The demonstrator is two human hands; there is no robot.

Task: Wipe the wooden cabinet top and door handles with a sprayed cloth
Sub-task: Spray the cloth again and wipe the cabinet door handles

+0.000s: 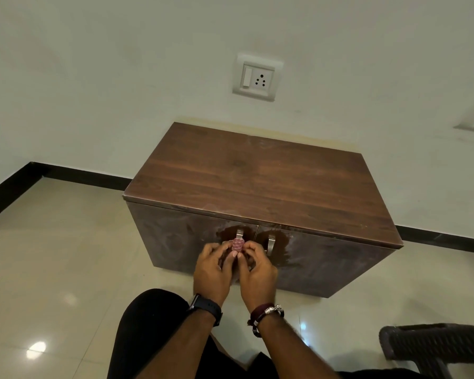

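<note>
A low wooden cabinet stands against the wall, its brown top (260, 181) bare. Two metal handles sit side by side where the doors meet: the left handle (239, 234) and the right handle (271, 243). A pink textured cloth (237, 244) is bunched around the lower part of the left handle. My left hand (212, 269) and my right hand (255, 269) both pinch the cloth from either side, fingertips touching it. Darker wet patches show on the door fronts around both handles.
A white wall socket (256, 77) is on the wall above the cabinet. Glossy tiled floor (66, 269) spreads to the left. A dark plastic chair (438, 346) is at the lower right. My dark-clothed knee (148, 324) is below my hands.
</note>
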